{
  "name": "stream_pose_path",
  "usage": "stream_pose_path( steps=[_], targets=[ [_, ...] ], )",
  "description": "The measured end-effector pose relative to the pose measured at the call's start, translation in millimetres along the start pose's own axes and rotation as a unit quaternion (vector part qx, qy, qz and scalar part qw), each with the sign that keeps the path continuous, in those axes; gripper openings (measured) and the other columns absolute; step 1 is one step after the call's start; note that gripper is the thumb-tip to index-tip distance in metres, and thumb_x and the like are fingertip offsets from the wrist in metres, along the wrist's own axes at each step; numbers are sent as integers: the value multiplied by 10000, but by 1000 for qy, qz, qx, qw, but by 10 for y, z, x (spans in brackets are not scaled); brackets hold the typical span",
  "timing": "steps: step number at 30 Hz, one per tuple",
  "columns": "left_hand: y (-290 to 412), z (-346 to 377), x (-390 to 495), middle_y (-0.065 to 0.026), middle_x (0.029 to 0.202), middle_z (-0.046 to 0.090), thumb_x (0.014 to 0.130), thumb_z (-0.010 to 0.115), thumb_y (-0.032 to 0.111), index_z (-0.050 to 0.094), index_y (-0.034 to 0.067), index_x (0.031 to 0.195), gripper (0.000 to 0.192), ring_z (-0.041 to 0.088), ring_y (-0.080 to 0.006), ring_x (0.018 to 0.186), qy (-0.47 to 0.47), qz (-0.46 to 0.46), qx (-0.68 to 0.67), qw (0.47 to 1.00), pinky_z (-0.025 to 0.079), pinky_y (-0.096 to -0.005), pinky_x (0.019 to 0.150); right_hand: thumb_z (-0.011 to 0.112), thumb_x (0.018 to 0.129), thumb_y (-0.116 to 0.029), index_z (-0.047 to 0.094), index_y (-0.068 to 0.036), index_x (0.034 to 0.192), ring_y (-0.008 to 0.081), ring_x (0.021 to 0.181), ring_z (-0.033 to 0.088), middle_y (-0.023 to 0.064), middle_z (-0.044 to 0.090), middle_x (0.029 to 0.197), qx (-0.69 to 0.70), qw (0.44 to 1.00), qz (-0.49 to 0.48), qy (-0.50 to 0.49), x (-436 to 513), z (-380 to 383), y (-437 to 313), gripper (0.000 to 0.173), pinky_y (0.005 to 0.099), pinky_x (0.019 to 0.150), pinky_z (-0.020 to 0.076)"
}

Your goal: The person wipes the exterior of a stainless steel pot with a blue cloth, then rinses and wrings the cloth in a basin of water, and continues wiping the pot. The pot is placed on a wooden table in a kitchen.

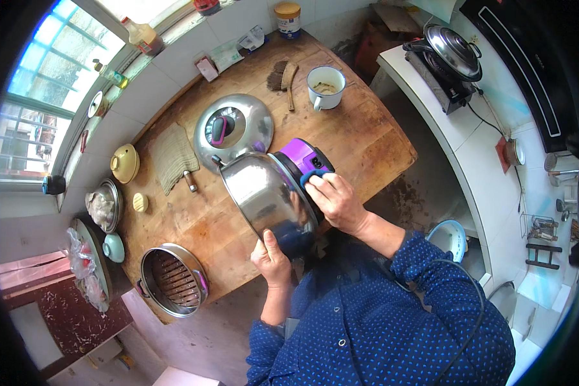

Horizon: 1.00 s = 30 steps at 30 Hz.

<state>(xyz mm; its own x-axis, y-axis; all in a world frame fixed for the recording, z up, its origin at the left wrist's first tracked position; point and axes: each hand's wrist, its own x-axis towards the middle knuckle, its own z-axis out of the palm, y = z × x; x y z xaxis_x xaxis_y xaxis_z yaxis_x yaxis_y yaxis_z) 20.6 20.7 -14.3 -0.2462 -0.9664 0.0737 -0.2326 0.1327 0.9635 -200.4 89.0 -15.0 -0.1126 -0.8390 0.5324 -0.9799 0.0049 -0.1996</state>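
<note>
A shiny stainless steel electric pot (265, 202) with a purple and black base (303, 155) lies tipped on its side at the table's front edge. My left hand (272, 258) grips the pot's rim, thumb on the outer wall. In my right hand (335, 200) is a blue cloth (313, 177), pressed against the base near its power socket. Just behind the pot rests its steel and glass lid (251, 118), with a black and pink knob. The pot's inside faces away from me and is hidden.
On the wooden table (366, 130) are a steamer basket (173, 280), a cleaver (173, 157), a brush (288, 84), an enamel mug (325, 87) and a yellow lidded bowl (125, 164). At right, a lidded wok (451, 53) sits on a stove atop the white counter (444, 125).
</note>
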Motion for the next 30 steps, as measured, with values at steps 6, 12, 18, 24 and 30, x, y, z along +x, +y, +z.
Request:
stream_pose_path(
  steps=[6, 12, 18, 24, 30],
  targets=[
    [-3, -40, 38, 42, 650, 439, 1173, 611, 265, 521, -1, 751, 507, 375, -78, 642, -24, -17, -11, 1000, 302, -339, 539, 665, 920, -103, 746, -15, 1236, 333, 1061, 659, 147, 690, 1208, 5, 998, 52, 22, 6, -148, 362, 338, 412, 947, 579],
    [7, -22, 27, 38, 639, 439, 1173, 605, 257, 501, -1, 732, 522, 385, -82, 634, -23, -12, -12, 1000, 308, -340, 537, 638, 935, -45, 772, -32, 1212, 342, 1029, 668, 137, 701, 1167, 63, 998, 29, 8, -30, -188, 325, 308, 425, 902, 585],
    [4, -26, 3, 33, 639, 441, 1178, 593, 272, 504, 12, 731, 525, 380, -81, 633, -20, 9, 30, 999, 312, -343, 538, 610, 928, 1, 772, -31, 1137, 375, 1052, 680, 168, 723, 1171, 137, 973, 183, 17, 266, 70, 832, 266, 459, 955, 575],
    [43, 13, -3, 35, 656, 478, 1188, 572, 320, 525, 22, 734, 545, 408, -77, 631, -4, -47, -10, 999, 329, -320, 548, 609, 893, 45, 765, -30, 1115, 370, 1053, 675, 139, 731, 1169, 204, 969, 139, -19, 251, 292, 961, 281, 455, 953, 572],
    [55, 0, 34, 51, 668, 499, 1189, 572, 350, 543, 36, 745, 544, 421, -68, 635, -10, -25, 4, 1000, 332, -297, 557, 598, 849, 40, 756, -24, 1068, 365, 1004, 689, 146, 744, 1118, 237, 935, 165, -206, -109, -268, 967, 278, 461, 924, 578]
  ],
)
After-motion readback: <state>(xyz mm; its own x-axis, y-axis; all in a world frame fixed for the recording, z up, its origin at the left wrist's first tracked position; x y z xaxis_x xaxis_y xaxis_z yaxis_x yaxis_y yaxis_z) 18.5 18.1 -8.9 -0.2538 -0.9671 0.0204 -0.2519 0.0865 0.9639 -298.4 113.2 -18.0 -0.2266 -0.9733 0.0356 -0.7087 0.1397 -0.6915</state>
